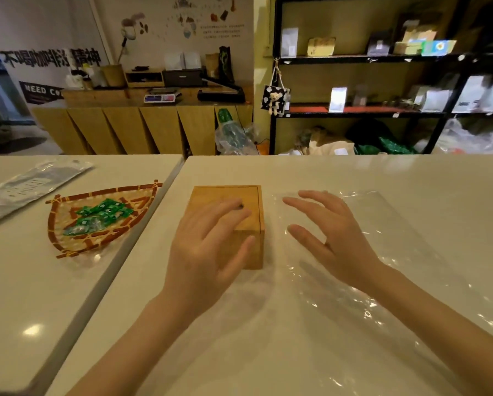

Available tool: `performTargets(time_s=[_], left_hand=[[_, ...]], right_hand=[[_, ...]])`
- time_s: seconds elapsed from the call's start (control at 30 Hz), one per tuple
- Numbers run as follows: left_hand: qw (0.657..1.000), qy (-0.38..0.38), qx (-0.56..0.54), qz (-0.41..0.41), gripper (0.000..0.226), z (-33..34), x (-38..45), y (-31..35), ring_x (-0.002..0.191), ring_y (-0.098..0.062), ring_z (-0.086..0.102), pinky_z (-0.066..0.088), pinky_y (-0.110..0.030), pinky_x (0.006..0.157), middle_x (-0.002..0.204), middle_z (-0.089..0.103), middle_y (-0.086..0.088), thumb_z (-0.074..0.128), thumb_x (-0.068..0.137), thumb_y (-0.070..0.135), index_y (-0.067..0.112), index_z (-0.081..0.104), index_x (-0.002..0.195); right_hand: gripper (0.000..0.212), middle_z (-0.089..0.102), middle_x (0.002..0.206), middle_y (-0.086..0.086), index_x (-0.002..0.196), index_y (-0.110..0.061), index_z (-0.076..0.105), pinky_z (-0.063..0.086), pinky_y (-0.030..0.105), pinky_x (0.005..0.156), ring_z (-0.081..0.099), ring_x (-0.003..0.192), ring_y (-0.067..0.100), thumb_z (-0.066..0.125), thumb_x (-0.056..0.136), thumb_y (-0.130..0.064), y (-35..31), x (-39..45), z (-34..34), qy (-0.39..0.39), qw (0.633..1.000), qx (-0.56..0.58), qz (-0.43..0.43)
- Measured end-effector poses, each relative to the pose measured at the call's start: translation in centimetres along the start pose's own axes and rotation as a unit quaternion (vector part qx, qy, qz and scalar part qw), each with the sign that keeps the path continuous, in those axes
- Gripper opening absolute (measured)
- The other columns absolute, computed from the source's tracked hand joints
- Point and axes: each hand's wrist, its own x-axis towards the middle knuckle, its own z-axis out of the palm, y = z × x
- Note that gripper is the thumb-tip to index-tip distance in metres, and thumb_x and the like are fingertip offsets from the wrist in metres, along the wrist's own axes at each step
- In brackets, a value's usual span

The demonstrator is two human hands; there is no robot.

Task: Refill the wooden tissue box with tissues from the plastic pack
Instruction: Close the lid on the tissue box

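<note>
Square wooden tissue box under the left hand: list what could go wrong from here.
1. The square wooden tissue box sits partly on the clear crinkled plastic sheet; it could slide when pushed.
2. The left hand lies flat and open on top, not gripping, so lifting may fumble.
3. The right hand hovering over the plastic could drag it.

On a pale tabletop [325, 172], the left hand [208, 252] lay spread over a square wooden tissue box [252, 201], the right hand [328, 232] hovered open-fingered above clear crinkled plastic wrap [396, 224], and a woven bamboo tray [68, 218] of green sweets [102, 214] sat left.
</note>
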Motion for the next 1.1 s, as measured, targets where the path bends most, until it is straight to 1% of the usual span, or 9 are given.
performTargets(time_s=[0.17, 0.27, 0.37, 0.47, 0.6, 0.73, 0.83, 1.0, 1.1], left_hand=[[0.981, -0.159, -0.104, -0.037, 0.037, 4.6, 1.2, 5.0, 0.114, -0.009, 0.053, 0.039, -0.021, 0.097, 0.118, 0.066, -0.003, 0.045, 0.086, 0.038, 0.015, 0.067, 0.105], [0.925, -0.362, 0.007, -0.116, 0.057, 8.7, 0.7, 5.8, 0.142, -0.022, 0.016, 0.015, -0.03, 0.114, 0.15, 0.03, -0.014, 0.038, 0.092, 0.044, 0.01, 0.033, 0.138], [0.874, -0.441, 0.136, -0.153, 0.069, 10.9, -0.1, 5.7, 0.142, -0.037, 0.001, 0.008, -0.041, 0.116, 0.15, 0.016, -0.028, 0.032, 0.092, 0.047, 0.008, 0.008, 0.144], [0.876, -0.429, 0.136, -0.177, 0.066, 11.3, -0.5, 5.4, 0.138, -0.04, 0.013, 0.015, -0.043, 0.113, 0.141, 0.03, -0.031, 0.035, 0.091, 0.046, 0.01, 0.014, 0.143], [0.905, -0.378, 0.068, -0.182, 0.061, 10.9, 0.0, 5.0, 0.131, -0.028, 0.031, 0.026, -0.039, 0.107, 0.138, 0.042, -0.014, 0.046, 0.088, 0.039, 0.012, 0.025, 0.139], [0.919, -0.314, -0.079, -0.227, 0.061, 10.8, 0.4, 5.0, 0.135, -0.023, 0.03, 0.022, -0.026, 0.106, 0.147, 0.031, -0.009, 0.057, 0.085, 0.019, 0.012, 0.029, 0.138], [0.919, -0.249, -0.159, -0.26, 0.062, 11.1, 0.4, 4.9, 0.111, -0.021, 0.052, 0.038, -0.026, 0.095, 0.144, 0.029, -0.008, 0.062, 0.078, 0.004, 0.018, 0.038, 0.133], [0.833, -0.189, -0.338, -0.395, 0.057, 11.6, 0.3, 5.0, 0.079, -0.018, 0.062, 0.051, -0.024, 0.064, 0.101, 0.061, -0.006, 0.063, 0.076, -0.005, 0.018, 0.046, 0.126], [0.794, -0.156, -0.39, -0.44, 0.047, 11.7, 0.3, 4.8, 0.096, -0.025, 0.061, 0.05, -0.03, 0.077, 0.108, 0.06, -0.008, 0.066, 0.078, -0.001, 0.01, 0.053, 0.121]], right_hand=[[0.046, 0.065, 0.119, 0.009, 0.121, -0.013, 0.058, 0.031, 0.042, 0.103, 0.047, 0.124, 0.027, 0.047, 0.088, -0.042, 4.8, -4.4, -5.8, -0.023, 0.976, -0.135, 0.167], [0.05, 0.058, 0.13, 0.009, 0.126, -0.011, 0.053, 0.028, 0.044, 0.106, 0.035, 0.133, 0.03, 0.052, 0.088, -0.044, 7.6, -7.2, -8.7, -0.1, 0.902, -0.232, 0.349], [0.051, 0.061, 0.122, 0.008, 0.105, -0.012, 0.064, 0.034, 0.042, 0.098, 0.037, 0.127, 0.03, 0.048, 0.085, -0.055, 8.6, -9.1, -10.1, -0.152, 0.831, -0.261, 0.468], [0.041, 0.064, 0.09, 0.007, 0.062, -0.016, 0.054, 0.039, 0.038, 0.081, 0.047, 0.112, 0.032, 0.054, 0.08, -0.053, 8.3, -9.9, -9.9, -0.157, 0.827, -0.225, 0.49], [0.038, 0.067, 0.097, 0.009, 0.09, -0.017, 0.069, 0.046, 0.036, 0.082, 0.055, 0.106, 0.029, 0.069, 0.063, -0.044, 8.4, -9.5, -9.6, -0.071, 0.824, -0.088, 0.555], [0.057, 0.06, 0.121, 0.008, 0.122, -0.016, 0.054, 0.043, 0.039, 0.093, 0.05, 0.117, 0.03, 0.071, 0.071, -0.033, 8.6, -8.8, -9.0, -0.061, 0.81, -0.096, 0.576], [0.058, 0.06, 0.121, 0.009, 0.127, -0.014, 0.048, 0.042, 0.035, 0.088, 0.052, 0.114, 0.03, 0.07, 0.073, -0.023, 8.6, -8.4, -8.6, -0.044, 0.808, -0.08, 0.581], [0.067, 0.059, 0.121, 0.011, 0.129, -0.01, 0.047, 0.044, 0.032, 0.084, 0.056, 0.109, 0.029, 0.074, 0.069, -0.01, 8.8, -7.9, -8.8, -0.015, 0.795, -0.025, 0.606], [0.059, 0.063, 0.101, 0.016, 0.12, -0.009, 0.053, 0.048, 0.026, 0.056, 0.062, 0.068, 0.025, 0.072, 0.067, 0.005, 8.7, -7.6, -9.8, 0.022, 0.757, 0.11, 0.643]])
